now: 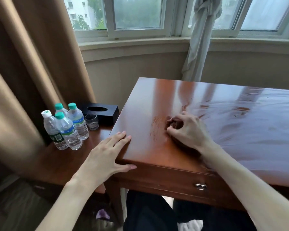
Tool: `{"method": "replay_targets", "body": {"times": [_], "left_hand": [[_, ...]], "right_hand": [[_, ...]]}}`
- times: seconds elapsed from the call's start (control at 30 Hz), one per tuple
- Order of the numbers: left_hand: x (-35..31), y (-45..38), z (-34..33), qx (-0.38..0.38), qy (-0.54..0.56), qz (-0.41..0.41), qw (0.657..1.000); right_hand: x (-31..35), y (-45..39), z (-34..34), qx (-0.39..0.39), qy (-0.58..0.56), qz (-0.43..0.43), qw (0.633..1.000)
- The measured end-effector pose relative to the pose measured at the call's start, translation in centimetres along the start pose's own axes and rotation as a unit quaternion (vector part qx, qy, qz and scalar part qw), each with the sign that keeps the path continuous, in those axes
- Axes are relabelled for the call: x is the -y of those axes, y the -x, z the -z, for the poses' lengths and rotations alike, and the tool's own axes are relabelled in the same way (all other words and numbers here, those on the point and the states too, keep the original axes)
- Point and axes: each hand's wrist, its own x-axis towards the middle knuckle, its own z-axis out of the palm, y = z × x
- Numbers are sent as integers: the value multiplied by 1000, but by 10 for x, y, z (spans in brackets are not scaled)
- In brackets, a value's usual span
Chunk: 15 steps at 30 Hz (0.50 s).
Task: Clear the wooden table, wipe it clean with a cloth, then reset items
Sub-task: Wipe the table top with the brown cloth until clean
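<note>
The wooden table (157, 97) has a glossy red-brown top with nothing standing on it. My right hand (188, 129) is on the top near its left part, fingers curled round a dark brown cloth (180, 144) that shows between the fingers and under the palm. Wet streaks (157, 129) lie on the wood just left of that hand. My left hand (107, 154) rests flat on the table's front left corner, fingers straight, thumb along the front edge.
A lower side table (60, 162) to the left carries several water bottles (65, 127), a small glass (91, 121) and a black tissue box (103, 110). A drawer knob (200, 186) is on the table's front. Brown curtains (23, 64) hang at left; a knotted grey curtain (200, 39) hangs behind.
</note>
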Motion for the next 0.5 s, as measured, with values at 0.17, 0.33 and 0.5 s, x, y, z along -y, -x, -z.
{"method": "replay_targets", "body": {"times": [0.17,0.33,0.5], "left_hand": [[-4,2,5,0,-3,2,1000],[-2,3,1,-3,8,-3,1000],[-3,4,-8,-10,-43,-17,999]], "right_hand": [[45,-6,-25,-10,25,-14,1000],[42,103,11,23,-53,191,980],[16,104,16,-58,-13,123,991]]}}
